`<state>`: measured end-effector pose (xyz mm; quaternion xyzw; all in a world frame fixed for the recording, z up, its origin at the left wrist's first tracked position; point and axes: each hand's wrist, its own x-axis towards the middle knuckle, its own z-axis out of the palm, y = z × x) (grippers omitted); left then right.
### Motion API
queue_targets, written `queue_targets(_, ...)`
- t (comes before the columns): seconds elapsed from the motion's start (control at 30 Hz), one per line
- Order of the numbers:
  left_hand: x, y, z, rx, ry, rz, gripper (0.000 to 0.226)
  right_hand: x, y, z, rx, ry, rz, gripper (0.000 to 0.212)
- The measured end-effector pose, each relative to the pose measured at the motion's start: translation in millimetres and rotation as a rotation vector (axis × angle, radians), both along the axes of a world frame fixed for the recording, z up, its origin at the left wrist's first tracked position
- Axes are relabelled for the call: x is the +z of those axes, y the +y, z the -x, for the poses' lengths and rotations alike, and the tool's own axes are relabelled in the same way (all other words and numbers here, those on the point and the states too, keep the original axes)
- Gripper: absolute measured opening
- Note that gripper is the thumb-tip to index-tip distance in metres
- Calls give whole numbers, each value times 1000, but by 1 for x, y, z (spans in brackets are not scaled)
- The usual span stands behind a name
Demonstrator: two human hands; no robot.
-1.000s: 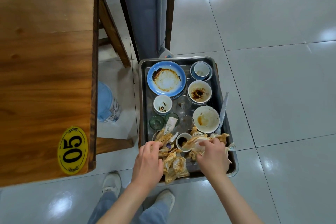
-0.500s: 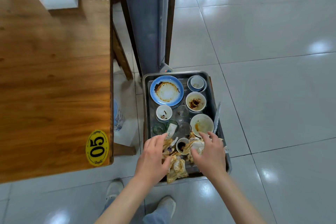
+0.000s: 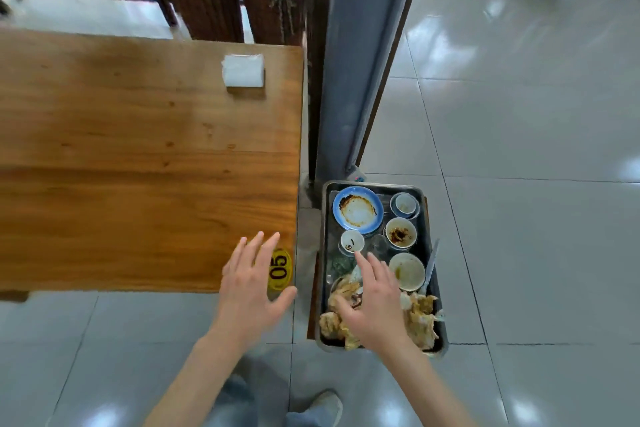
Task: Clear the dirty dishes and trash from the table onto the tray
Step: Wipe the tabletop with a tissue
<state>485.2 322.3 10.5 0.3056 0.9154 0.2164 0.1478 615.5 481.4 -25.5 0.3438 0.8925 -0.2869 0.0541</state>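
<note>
1. Nothing is held in either grip: the left hand [image 3: 250,291] is spread with straight fingers over the near right corner of the desk [image 3: 138,163], and the right hand [image 3: 374,298] is opened flat above the near half of the tray [image 3: 437,348].
2. A yellow oval tag [image 3: 280,270] marked 05 is seen at the desk corner, partly covered by the left hand.
3. A white napkin pack [image 3: 243,70] is seen near the desk's far right edge.
4. The metal tray is placed to the right of the desk, lower than its top.
5. A blue-rimmed plate [image 3: 358,209] smeared with sauce is set at the tray's far left, with a small cup [image 3: 404,203] to its right.
6. A sauce-stained bowl [image 3: 400,233], a small white cup [image 3: 352,240] and a larger white bowl [image 3: 407,270] are set in the middle.
7. Crumpled, stained napkins [image 3: 421,317] are heaped at the tray's near end, partly hidden by the right hand.
8. A grey post [image 3: 360,55] is seen beyond the tray.
</note>
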Motion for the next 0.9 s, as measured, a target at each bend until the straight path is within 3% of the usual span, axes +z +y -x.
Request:
queue_targets(0.2, 34, -66, 50, 224, -28, -10, 74, 24, -35, 60, 142, 7, -15, 75)
queue_targets(0.37, 35, -91, 103, 261, -27, 12, 69, 34, -54, 124, 191, 10, -32, 74)
queue_targets(0.57, 21, -89, 186, 201, -20, 22, 65, 37, -69, 209, 158, -16, -60, 73)
queue_targets(0.9, -2, -23, 361, -96, 114, 48, 61, 17, -50, 356, -48, -22, -84, 71)
